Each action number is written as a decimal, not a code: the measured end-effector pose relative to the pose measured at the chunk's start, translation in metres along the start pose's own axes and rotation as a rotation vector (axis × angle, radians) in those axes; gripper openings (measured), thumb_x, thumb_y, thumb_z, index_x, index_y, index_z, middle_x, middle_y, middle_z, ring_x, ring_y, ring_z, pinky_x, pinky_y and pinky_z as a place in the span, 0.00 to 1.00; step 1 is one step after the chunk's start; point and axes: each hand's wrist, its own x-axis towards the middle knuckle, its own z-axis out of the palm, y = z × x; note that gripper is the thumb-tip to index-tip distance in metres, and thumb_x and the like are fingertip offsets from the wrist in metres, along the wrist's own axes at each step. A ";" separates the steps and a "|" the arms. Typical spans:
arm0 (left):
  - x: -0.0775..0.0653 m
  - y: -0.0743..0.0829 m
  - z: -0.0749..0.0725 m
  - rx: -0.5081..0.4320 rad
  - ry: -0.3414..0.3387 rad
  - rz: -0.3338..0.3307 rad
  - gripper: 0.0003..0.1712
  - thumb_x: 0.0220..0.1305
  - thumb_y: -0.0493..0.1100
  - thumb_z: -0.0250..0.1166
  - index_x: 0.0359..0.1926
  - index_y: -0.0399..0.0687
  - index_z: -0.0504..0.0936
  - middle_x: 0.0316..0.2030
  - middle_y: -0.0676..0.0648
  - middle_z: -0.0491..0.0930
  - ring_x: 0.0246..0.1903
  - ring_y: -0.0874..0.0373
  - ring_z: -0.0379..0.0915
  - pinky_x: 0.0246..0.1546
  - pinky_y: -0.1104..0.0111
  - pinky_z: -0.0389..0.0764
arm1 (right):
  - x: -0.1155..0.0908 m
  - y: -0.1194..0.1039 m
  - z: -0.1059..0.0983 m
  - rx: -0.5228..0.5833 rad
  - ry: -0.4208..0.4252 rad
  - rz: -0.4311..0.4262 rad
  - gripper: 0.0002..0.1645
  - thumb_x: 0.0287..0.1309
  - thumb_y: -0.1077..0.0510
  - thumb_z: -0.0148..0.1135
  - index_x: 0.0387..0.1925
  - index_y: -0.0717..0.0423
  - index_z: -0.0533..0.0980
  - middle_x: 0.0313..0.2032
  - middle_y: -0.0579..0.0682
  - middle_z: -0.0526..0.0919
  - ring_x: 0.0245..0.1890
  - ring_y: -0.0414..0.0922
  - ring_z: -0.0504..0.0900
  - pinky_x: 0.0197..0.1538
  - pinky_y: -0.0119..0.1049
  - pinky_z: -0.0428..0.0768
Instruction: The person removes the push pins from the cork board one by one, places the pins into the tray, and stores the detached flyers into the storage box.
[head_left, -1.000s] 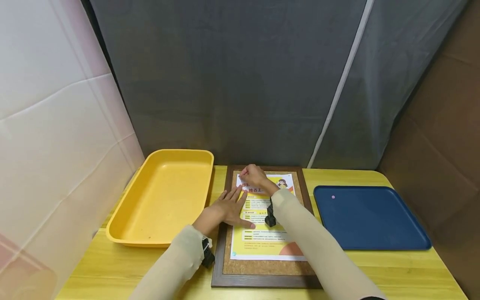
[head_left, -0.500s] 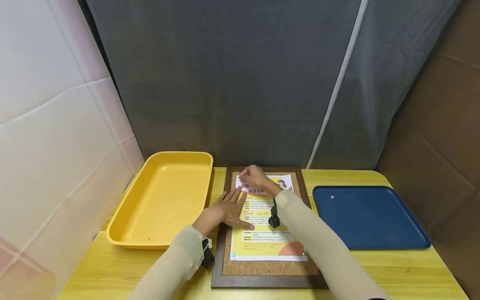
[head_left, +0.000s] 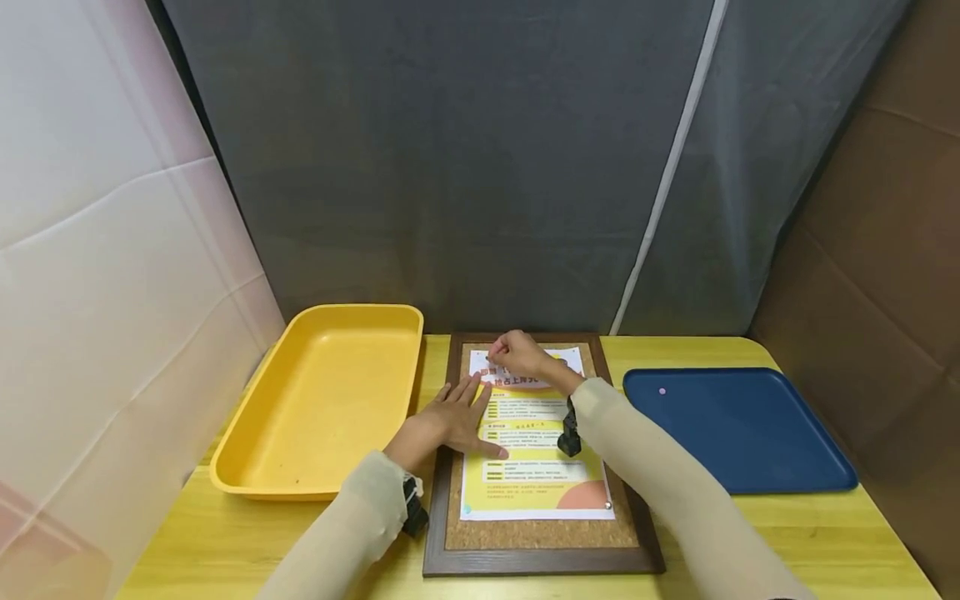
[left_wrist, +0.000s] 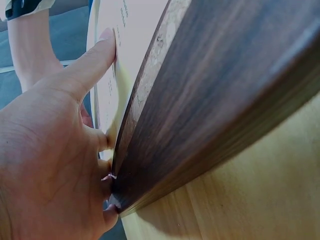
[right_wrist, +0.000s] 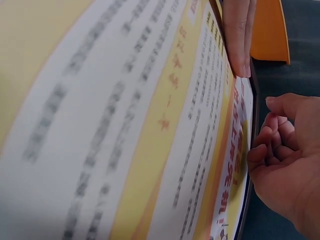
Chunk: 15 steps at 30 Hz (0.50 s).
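Observation:
A printed poster (head_left: 534, 492) in yellow and white lies on a framed cork board (head_left: 525, 535). My left hand (head_left: 450, 421) rests on the poster's left side and the frame, fingers spread. In the left wrist view its thumb (left_wrist: 97, 57) lies along the paper. My right hand (head_left: 517, 354) is just over the poster's top left part, fingers curled in. In the right wrist view, nothing shows between the right hand's thumb and fingers (right_wrist: 270, 137). A small shiny pin head (head_left: 608, 505) sits at the poster's lower right corner.
A deep yellow tray (head_left: 318, 400) stands left of the board. On the right is a flat blue tray (head_left: 750, 433) with a small pink pin (head_left: 662, 391) on it. Behind the wooden table (head_left: 780, 533) hangs a grey curtain (head_left: 450, 167).
My right hand has shifted slightly right from the poster's top left corner, and its forearm has swung right, uncovering the lower right corner. The left hand stays in place.

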 end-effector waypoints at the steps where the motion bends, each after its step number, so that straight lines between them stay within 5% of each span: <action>1: 0.000 0.000 0.000 -0.003 0.001 0.002 0.72 0.60 0.84 0.61 0.87 0.47 0.41 0.86 0.42 0.32 0.85 0.46 0.30 0.83 0.47 0.39 | -0.002 0.001 -0.001 -0.001 -0.005 -0.001 0.09 0.67 0.68 0.60 0.40 0.67 0.85 0.34 0.53 0.87 0.28 0.36 0.75 0.34 0.26 0.73; 15: 0.011 -0.007 0.010 -0.024 0.013 0.009 0.77 0.54 0.88 0.60 0.87 0.47 0.40 0.86 0.40 0.30 0.85 0.44 0.28 0.82 0.45 0.38 | -0.025 0.000 -0.018 0.062 -0.079 -0.012 0.07 0.69 0.67 0.62 0.40 0.66 0.85 0.31 0.52 0.85 0.23 0.36 0.74 0.28 0.26 0.73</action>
